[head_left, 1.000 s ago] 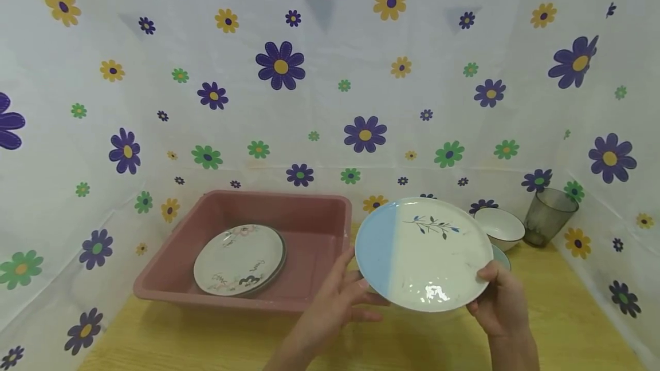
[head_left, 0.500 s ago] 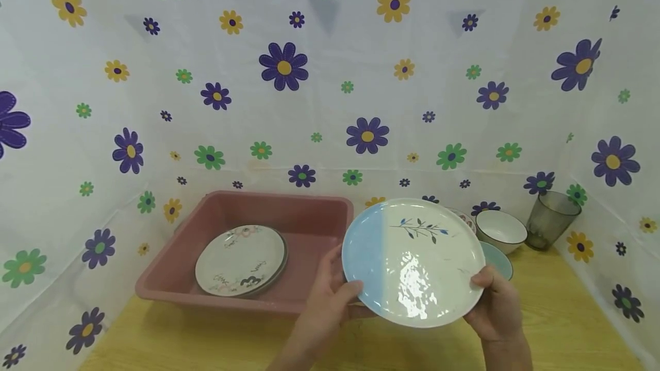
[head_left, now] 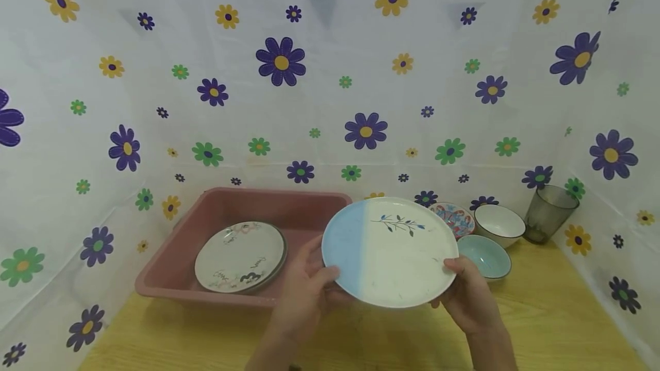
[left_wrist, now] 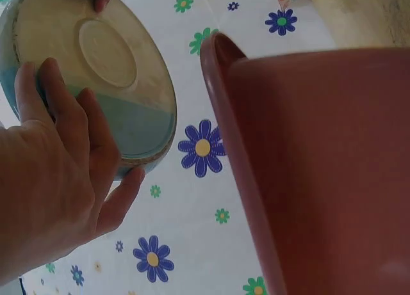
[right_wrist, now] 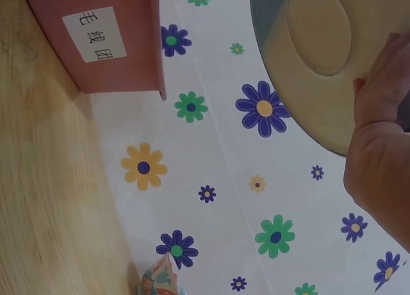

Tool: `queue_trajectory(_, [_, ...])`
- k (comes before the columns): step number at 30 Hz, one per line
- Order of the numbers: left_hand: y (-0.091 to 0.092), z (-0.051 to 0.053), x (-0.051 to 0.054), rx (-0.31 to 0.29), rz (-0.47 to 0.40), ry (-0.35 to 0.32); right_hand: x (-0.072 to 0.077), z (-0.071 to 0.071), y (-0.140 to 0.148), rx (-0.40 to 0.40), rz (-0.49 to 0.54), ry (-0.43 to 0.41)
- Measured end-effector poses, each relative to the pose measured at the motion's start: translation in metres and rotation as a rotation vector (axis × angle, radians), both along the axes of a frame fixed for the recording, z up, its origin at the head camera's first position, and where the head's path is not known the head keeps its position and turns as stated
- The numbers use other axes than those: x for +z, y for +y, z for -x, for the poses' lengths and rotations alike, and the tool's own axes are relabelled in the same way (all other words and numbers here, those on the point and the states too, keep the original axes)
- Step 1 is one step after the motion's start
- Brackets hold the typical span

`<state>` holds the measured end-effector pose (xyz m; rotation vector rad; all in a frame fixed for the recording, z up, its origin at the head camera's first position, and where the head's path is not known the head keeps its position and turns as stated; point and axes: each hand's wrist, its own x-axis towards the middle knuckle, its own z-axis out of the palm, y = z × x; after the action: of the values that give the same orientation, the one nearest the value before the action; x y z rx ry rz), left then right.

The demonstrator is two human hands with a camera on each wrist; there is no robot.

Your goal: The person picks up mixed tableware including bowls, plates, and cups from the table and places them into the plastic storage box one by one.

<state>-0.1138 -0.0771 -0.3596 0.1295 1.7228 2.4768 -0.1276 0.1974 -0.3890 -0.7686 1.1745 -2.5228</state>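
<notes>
Got a blue-and-cream plate (head_left: 402,253) pinched at opposite edges with fingers (left_wrist: 69,116) of left hand (head_left: 305,288) and right hand (head_left: 473,296), just above the counter (head_left: 562,319), near the pink tub (head_left: 278,206).

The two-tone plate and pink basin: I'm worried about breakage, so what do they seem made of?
Two-tone plate: probably glazed ceramic, smooth; a round foot ring shows underneath.
Pink basin: likely plastic, smooth and rather dull; one even colour and a rounded rim suggest moulding.
</notes>
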Motion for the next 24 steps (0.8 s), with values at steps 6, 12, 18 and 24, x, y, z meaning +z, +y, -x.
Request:
queue_trajectory(6, [-0.014,0.006,0.004,0.076,0.021,0.011,0.003,0.006,-0.018,-0.047,-0.1,0.019])
queue_trajectory(12, [-0.026,0.009,0.008,0.129,0.055,0.009,0.005,0.01,-0.034,-0.077,-0.149,0.045])
queue_trajectory(18, [-0.04,0.009,0.014,0.2,0.079,-0.006,0.008,0.013,-0.052,-0.102,-0.202,0.025])
queue_trajectory(24, [-0.058,0.014,0.014,0.292,0.107,-0.006,0.013,0.014,-0.08,-0.252,-0.35,-0.146])
